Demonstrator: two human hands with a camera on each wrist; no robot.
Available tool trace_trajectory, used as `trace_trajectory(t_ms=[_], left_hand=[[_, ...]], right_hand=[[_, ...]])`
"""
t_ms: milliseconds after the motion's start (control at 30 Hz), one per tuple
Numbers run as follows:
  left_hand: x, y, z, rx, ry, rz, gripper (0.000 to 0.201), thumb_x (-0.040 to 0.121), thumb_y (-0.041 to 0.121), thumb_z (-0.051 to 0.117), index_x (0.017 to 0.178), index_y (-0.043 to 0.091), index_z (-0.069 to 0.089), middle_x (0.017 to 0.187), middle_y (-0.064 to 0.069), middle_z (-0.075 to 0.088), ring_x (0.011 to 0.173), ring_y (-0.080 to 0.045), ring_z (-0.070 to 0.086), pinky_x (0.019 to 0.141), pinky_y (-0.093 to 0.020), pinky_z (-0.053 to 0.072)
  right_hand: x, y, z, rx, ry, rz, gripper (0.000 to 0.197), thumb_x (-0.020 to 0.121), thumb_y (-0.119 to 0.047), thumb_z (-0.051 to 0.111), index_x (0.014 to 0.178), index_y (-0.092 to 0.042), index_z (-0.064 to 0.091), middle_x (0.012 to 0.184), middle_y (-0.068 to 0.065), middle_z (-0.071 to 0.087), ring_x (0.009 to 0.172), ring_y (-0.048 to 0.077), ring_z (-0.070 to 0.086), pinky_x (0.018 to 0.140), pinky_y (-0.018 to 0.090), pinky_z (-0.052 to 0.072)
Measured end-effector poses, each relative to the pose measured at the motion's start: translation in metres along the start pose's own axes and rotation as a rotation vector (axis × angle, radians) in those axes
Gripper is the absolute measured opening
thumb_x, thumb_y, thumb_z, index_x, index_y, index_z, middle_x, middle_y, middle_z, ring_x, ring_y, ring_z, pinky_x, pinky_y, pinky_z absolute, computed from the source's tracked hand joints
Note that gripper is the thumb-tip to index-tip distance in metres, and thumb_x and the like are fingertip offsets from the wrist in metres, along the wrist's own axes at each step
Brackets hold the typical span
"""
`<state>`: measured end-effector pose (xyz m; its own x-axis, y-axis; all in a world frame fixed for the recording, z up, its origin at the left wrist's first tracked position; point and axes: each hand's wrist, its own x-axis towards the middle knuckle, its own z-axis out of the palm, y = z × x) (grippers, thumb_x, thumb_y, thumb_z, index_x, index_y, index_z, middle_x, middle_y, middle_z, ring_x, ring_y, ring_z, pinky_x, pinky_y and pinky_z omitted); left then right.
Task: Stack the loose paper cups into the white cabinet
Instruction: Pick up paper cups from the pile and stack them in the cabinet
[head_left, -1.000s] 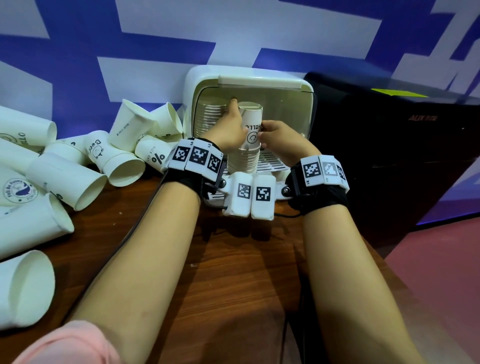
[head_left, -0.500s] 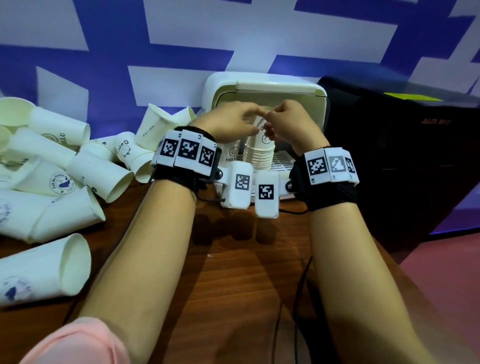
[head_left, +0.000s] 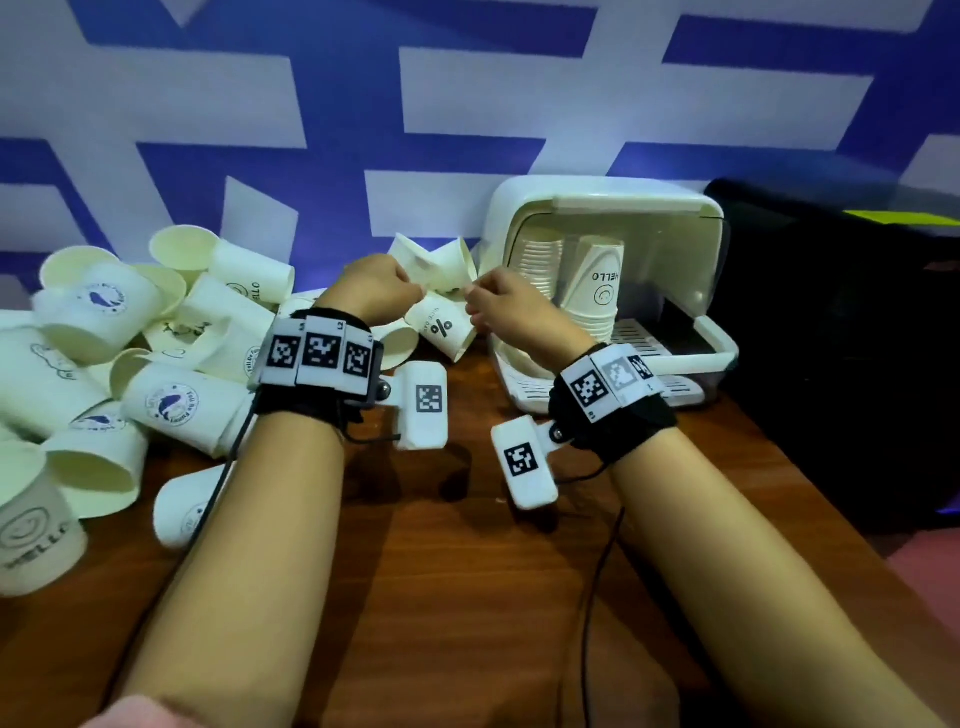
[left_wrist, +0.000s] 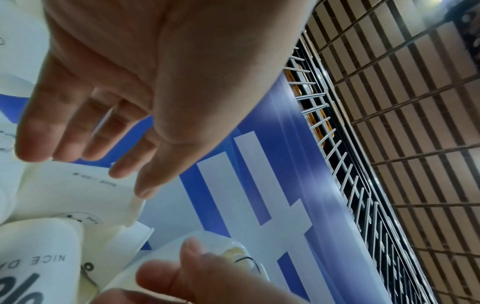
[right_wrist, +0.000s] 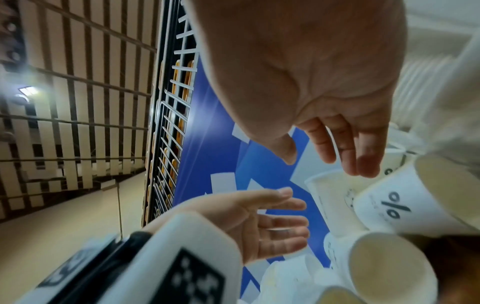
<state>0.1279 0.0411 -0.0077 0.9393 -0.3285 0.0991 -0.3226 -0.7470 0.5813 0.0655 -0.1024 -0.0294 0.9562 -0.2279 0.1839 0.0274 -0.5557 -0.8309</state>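
The white cabinet (head_left: 602, 205) stands open at the back of the table, with two upside-down cup stacks inside: a ribbed one (head_left: 537, 265) and one topped by a HELLO cup (head_left: 597, 283). Just left of it lie loose paper cups, among them a "%" cup (head_left: 441, 330) (right_wrist: 394, 207). My left hand (head_left: 387, 288) (left_wrist: 85, 164) hovers over these cups with relaxed fingers and holds nothing. Beside it, my right hand (head_left: 496, 306) (right_wrist: 327, 160) is also empty, its fingertips (right_wrist: 363, 166) just above the "%" cup. A large heap of loose cups (head_left: 156, 353) covers the table's left side.
A black appliance (head_left: 841, 338) stands right of the cabinet. The wooden table (head_left: 467, 597) ends at a right edge over a pink floor (head_left: 930, 571). Thin black cables (head_left: 597, 571) trail from both wrists. A blue and white wall (head_left: 467, 104) closes the back.
Both hands have let go of the cup stack in the cabinet and moved left to the loose cups beside it. The stack with the HELLO cup stays inside.
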Motion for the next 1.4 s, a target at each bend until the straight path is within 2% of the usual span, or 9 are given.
trace_trajectory(t_ms=[133, 367, 467, 633, 867, 933, 1033, 1233, 1400], left_hand=[[0.005, -0.010, 0.002, 0.090, -0.028, -0.072, 0.035, 0.095, 0.034, 0.052, 0.118, 0.008, 0.057, 0.115, -0.010, 0.059, 0.102, -0.026, 0.056, 0.075, -0.031, 0.037], [0.016, -0.026, 0.011, 0.050, 0.024, -0.151, 0.043, 0.093, 0.032, 0.052, 0.131, 0.011, 0.049, 0.131, -0.013, 0.054, 0.121, -0.030, 0.048, 0.097, -0.036, 0.040], [0.019, -0.029, 0.015, 0.030, -0.004, -0.171, 0.056, 0.092, 0.037, 0.052, 0.144, 0.023, 0.036, 0.144, -0.011, 0.043, 0.132, -0.027, 0.039, 0.108, -0.038, 0.035], [0.019, -0.028, 0.023, 0.094, -0.074, -0.154, 0.058, 0.097, 0.043, 0.044, 0.150, 0.031, 0.023, 0.152, -0.013, 0.029, 0.138, -0.028, 0.030, 0.112, -0.042, 0.030], [0.023, -0.032, 0.029, 0.177, -0.127, -0.130, 0.045, 0.099, 0.038, 0.040, 0.141, 0.022, 0.043, 0.148, -0.009, 0.041, 0.135, -0.028, 0.037, 0.112, -0.044, 0.031], [0.023, -0.032, 0.032, 0.205, -0.147, -0.129, 0.044, 0.098, 0.038, 0.042, 0.137, 0.019, 0.049, 0.142, -0.009, 0.048, 0.130, -0.027, 0.044, 0.111, -0.043, 0.032], [0.024, -0.032, 0.037, 0.254, -0.133, -0.128, 0.042, 0.096, 0.037, 0.047, 0.132, 0.016, 0.052, 0.136, -0.010, 0.053, 0.126, -0.028, 0.047, 0.108, -0.042, 0.035], [0.028, -0.033, 0.039, 0.286, -0.106, -0.144, 0.041, 0.091, 0.037, 0.050, 0.125, 0.014, 0.054, 0.129, -0.016, 0.055, 0.123, -0.031, 0.046, 0.104, -0.044, 0.039], [0.034, -0.034, 0.042, 0.266, -0.069, -0.203, 0.044, 0.090, 0.035, 0.051, 0.125, 0.007, 0.052, 0.130, -0.022, 0.051, 0.118, -0.032, 0.048, 0.097, -0.038, 0.038]], right_hand=[[0.002, 0.007, 0.024, -0.005, -0.097, 0.052, 0.037, 0.100, -0.036, 0.045, 0.114, -0.004, 0.057, 0.105, 0.010, 0.060, 0.106, 0.031, 0.060, 0.100, 0.051, 0.046], [0.002, 0.013, 0.041, 0.051, -0.150, 0.154, 0.053, 0.103, -0.041, 0.037, 0.143, -0.005, 0.039, 0.130, 0.007, 0.050, 0.111, 0.017, 0.049, 0.100, 0.032, 0.040], [0.001, 0.015, 0.046, 0.222, -0.190, 0.194, 0.047, 0.105, -0.033, 0.036, 0.143, -0.006, 0.036, 0.126, 0.000, 0.048, 0.110, 0.014, 0.048, 0.082, 0.023, 0.045], [0.005, 0.023, 0.060, 0.393, -0.206, 0.214, 0.061, 0.092, -0.044, 0.048, 0.137, -0.005, 0.041, 0.133, 0.011, 0.055, 0.121, 0.023, 0.053, 0.109, 0.043, 0.039], [0.004, 0.029, 0.063, 0.388, -0.271, 0.185, 0.059, 0.103, -0.041, 0.036, 0.152, -0.011, 0.023, 0.155, 0.004, 0.031, 0.139, 0.018, 0.031, 0.110, 0.029, 0.029], [0.004, 0.034, 0.063, 0.448, -0.289, 0.211, 0.060, 0.100, -0.044, 0.041, 0.151, -0.013, 0.028, 0.150, 0.003, 0.038, 0.133, 0.019, 0.041, 0.096, 0.023, 0.039], [0.004, 0.036, 0.059, 0.515, -0.311, 0.220, 0.039, 0.104, -0.036, 0.037, 0.131, -0.010, 0.048, 0.118, 0.006, 0.056, 0.093, 0.011, 0.058, 0.074, 0.021, 0.045], [0.002, 0.034, 0.055, 0.559, -0.350, 0.292, 0.029, 0.104, -0.037, 0.037, 0.094, -0.018, 0.057, 0.087, -0.002, 0.057, 0.076, 0.010, 0.057, 0.074, 0.024, 0.047], [0.005, 0.035, 0.054, 0.536, -0.319, 0.285, 0.030, 0.105, -0.035, 0.034, 0.092, -0.021, 0.058, 0.085, -0.006, 0.055, 0.074, 0.007, 0.051, 0.084, 0.025, 0.041]])
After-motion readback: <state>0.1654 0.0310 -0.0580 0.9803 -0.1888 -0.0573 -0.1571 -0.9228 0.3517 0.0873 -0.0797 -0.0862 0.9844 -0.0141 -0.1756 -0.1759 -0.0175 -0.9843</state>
